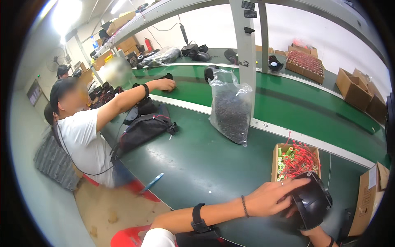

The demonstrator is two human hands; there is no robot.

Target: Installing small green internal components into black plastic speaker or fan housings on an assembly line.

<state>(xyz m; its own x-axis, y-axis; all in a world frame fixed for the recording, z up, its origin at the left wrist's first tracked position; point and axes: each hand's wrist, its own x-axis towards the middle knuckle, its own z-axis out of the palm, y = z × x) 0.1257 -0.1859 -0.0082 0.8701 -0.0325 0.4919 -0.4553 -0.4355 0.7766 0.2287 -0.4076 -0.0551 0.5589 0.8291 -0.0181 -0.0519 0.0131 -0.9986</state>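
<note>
Head view, lower right of the frame: your left hand (269, 197) lies flat across the top of the black shell (311, 200), a rounded plastic housing resting on the green surface (205, 164). Those fingers are spread wide and pressing down on it, not wrapped around it. Your right hand (311, 231) comes up from the bottom edge beneath the shell and is mostly hidden, so I can't tell how far those fingers are closed or whether they really grip it.

Just above the shell sits a small cardboard box (274, 158) packed with green cells and red wires (299, 158), nearly touching the shell's upper edge. I'd keep the flat palm doing the steadying and let the lower hand do the turning, and keep the shell away from those loose wires so nothing snags.

Middle of the frame: a clear bag of dark parts (231, 109) stands upright against a post. Left side: a person in a white shirt (84, 136) reaches out over the surface, well apart from you.
</note>
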